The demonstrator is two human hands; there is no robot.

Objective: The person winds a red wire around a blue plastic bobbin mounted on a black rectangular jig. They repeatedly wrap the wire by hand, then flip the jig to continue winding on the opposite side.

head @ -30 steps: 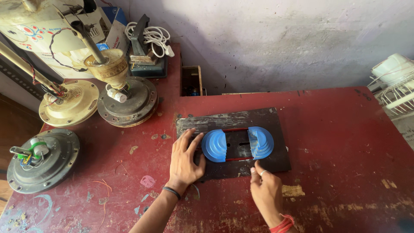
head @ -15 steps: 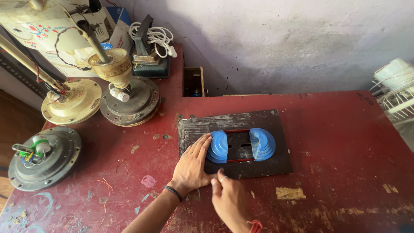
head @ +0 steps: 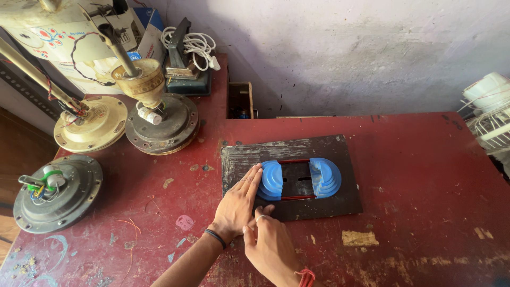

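Now mid-step at steadying the blue stepped coil former (head: 300,179), which lies on a dark plate (head: 340,204) on the red worktop (head: 425,159), left hand (head: 237,206) flat, open against its left half, right hand (head: 270,245) touching the left, empty; next, probably, careful gripping of the thin red wire (head: 295,197).

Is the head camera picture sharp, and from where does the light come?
Head view: sharp on the left hand, right hand and blue stepped formers; daylight brightens the wall, the left edge stays dim; the red table shows no glare, and straight edges bow slightly near the corners.
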